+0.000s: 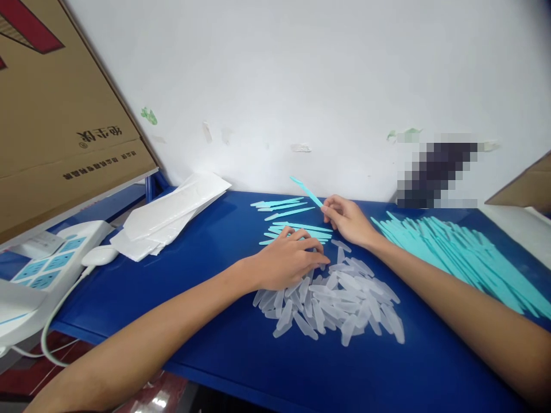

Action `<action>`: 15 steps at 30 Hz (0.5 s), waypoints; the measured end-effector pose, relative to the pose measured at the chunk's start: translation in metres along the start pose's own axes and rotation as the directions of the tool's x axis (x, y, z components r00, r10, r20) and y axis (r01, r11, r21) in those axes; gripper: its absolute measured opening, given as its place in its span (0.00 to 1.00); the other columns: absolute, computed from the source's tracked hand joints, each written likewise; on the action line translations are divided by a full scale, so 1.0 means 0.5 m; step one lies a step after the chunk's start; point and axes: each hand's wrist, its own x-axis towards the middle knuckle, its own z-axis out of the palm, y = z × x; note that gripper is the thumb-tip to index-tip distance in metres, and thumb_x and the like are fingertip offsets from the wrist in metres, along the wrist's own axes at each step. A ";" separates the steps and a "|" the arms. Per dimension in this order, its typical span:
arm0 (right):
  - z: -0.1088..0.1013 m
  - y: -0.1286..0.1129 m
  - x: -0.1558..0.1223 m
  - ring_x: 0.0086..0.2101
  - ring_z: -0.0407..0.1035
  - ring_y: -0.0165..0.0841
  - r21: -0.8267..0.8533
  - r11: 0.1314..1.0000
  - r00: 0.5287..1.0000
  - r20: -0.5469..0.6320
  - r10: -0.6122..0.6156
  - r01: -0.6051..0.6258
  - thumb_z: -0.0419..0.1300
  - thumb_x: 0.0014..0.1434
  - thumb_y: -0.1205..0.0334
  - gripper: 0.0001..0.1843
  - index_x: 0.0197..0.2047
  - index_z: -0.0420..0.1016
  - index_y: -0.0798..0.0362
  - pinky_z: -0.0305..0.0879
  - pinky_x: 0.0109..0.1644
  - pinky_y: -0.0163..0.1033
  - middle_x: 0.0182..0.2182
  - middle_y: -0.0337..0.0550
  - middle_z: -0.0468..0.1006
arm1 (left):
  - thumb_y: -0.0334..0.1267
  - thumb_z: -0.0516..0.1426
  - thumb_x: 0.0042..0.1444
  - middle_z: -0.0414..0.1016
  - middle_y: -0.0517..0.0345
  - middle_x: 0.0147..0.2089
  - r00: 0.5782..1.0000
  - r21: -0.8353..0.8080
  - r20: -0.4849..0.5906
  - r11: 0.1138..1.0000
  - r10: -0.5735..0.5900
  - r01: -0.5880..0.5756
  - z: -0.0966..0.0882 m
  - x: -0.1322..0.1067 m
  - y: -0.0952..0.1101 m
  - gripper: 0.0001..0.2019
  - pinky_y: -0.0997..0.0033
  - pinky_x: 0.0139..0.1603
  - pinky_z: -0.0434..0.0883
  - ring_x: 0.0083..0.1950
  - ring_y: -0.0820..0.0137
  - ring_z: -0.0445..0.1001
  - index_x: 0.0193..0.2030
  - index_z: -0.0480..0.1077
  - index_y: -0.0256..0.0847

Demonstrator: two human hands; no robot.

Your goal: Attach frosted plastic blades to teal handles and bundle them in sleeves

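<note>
My right hand (348,219) pinches a thin teal plastic stick (306,191) by its near end, the stick pointing up and to the left above the blue table (206,287). My left hand (287,261) rests palm down on the far edge of a pile of several clear frosted plastic caps (344,301), fingertips among the caps. Whether its fingers hold a cap is hidden. Just behind both hands lie several teal sticks (287,219) in a loose row.
A large heap of teal sticks (456,255) covers the right of the table. White plastic bags (172,212) lie at the back left. A white power strip (47,269) with plug and cable sits at left, under a cardboard box (55,109). A white wall stands behind.
</note>
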 end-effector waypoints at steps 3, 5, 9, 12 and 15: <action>0.000 0.000 -0.001 0.22 0.62 0.29 -0.037 0.999 1.000 0.006 -0.011 0.011 0.56 0.64 0.50 0.13 0.37 0.66 0.50 0.59 0.30 0.36 0.24 0.36 0.73 | 0.34 0.49 0.70 0.74 0.51 0.56 1.000 0.001 0.006 1.000 -0.018 0.018 0.001 0.002 -0.003 0.15 0.60 0.49 0.58 0.56 0.59 0.66 0.57 0.73 0.43; 0.001 -0.001 -0.001 0.23 0.63 0.29 -0.056 0.998 1.000 0.006 -0.007 0.008 0.55 0.64 0.50 0.12 0.37 0.66 0.50 0.59 0.30 0.36 0.24 0.36 0.73 | 0.36 0.50 0.70 0.74 0.52 0.54 0.999 -0.042 0.006 0.998 -0.048 0.048 0.002 0.004 -0.006 0.15 0.60 0.50 0.57 0.55 0.60 0.66 0.56 0.74 0.43; 0.000 -0.001 -0.001 0.23 0.63 0.30 -0.094 0.996 1.000 0.004 -0.005 0.006 0.55 0.64 0.50 0.12 0.37 0.67 0.50 0.59 0.31 0.36 0.24 0.37 0.74 | 0.37 0.51 0.70 0.75 0.54 0.50 0.993 -0.193 0.020 0.974 -0.117 0.119 0.001 0.009 -0.007 0.12 0.61 0.50 0.58 0.52 0.62 0.67 0.48 0.76 0.45; 0.000 0.000 -0.001 0.23 0.63 0.30 -0.103 0.995 1.000 -0.001 -0.006 0.006 0.55 0.64 0.50 0.12 0.37 0.67 0.50 0.59 0.31 0.36 0.25 0.37 0.74 | 0.37 0.53 0.68 0.76 0.56 0.47 0.989 -0.282 0.021 0.949 -0.143 0.143 0.000 0.009 -0.006 0.08 0.61 0.50 0.58 0.52 0.63 0.67 0.45 0.74 0.44; -0.001 -0.001 -0.001 0.23 0.63 0.30 -0.099 0.995 1.000 -0.002 -0.006 0.006 0.55 0.64 0.50 0.12 0.37 0.66 0.50 0.59 0.31 0.36 0.25 0.37 0.74 | 0.38 0.55 0.67 0.78 0.59 0.43 0.989 -0.352 0.023 0.925 -0.146 0.145 0.004 0.008 -0.003 0.06 0.60 0.53 0.59 0.52 0.64 0.67 0.42 0.73 0.43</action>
